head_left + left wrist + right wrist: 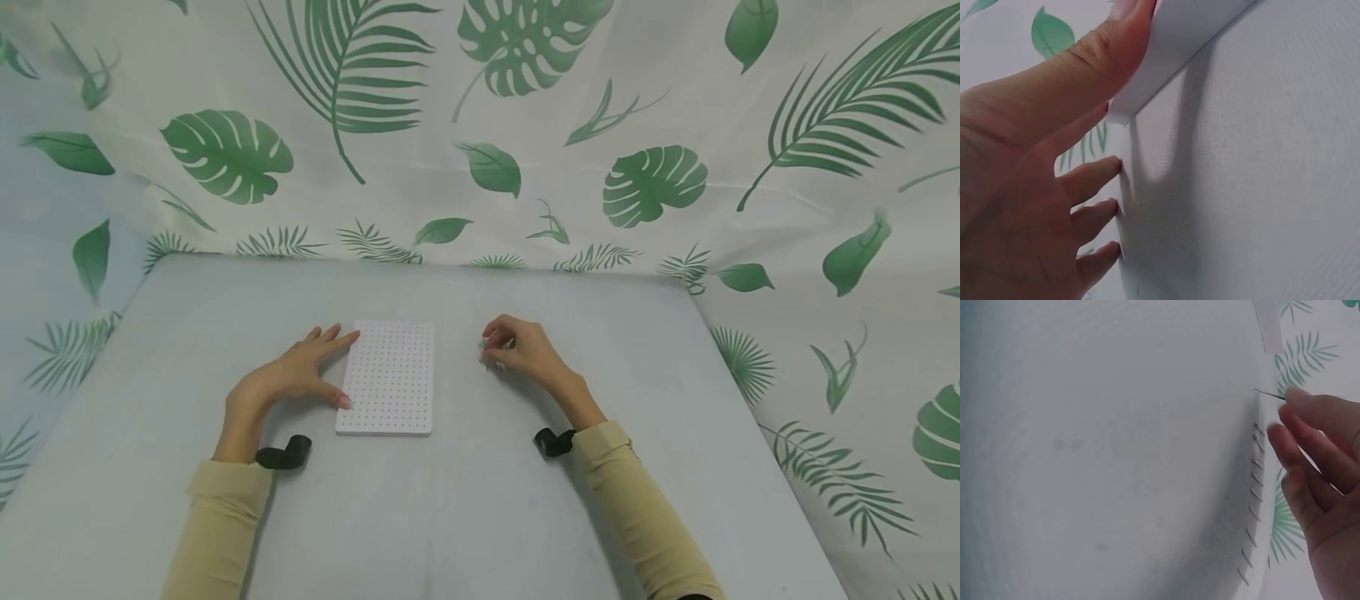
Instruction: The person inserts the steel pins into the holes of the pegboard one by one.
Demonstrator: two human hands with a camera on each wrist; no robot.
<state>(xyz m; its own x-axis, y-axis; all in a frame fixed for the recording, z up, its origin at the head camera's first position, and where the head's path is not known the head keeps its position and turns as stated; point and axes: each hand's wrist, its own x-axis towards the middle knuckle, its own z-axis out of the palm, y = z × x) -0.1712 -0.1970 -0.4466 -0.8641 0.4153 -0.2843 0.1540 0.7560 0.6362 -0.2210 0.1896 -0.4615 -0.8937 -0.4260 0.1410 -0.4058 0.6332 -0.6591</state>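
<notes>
Head view: the left hand, spread wide, touches the board at its left edge, probably to steady it. Right of the board, the right hand pinches 1 pin by its end, seemingly for control; more pins lie beside that hand, likely lined up for easy reach.

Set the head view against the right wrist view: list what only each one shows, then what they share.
Only the head view: the left hand touching the side of the white board, the board's dotted top, and the tan sleeves.

Only the right wrist view, clearly: a thin pin pinched in the fingertips, and a row of separate pins.

Both: the right hand, the pale table and the leaf-print cloth.
</notes>
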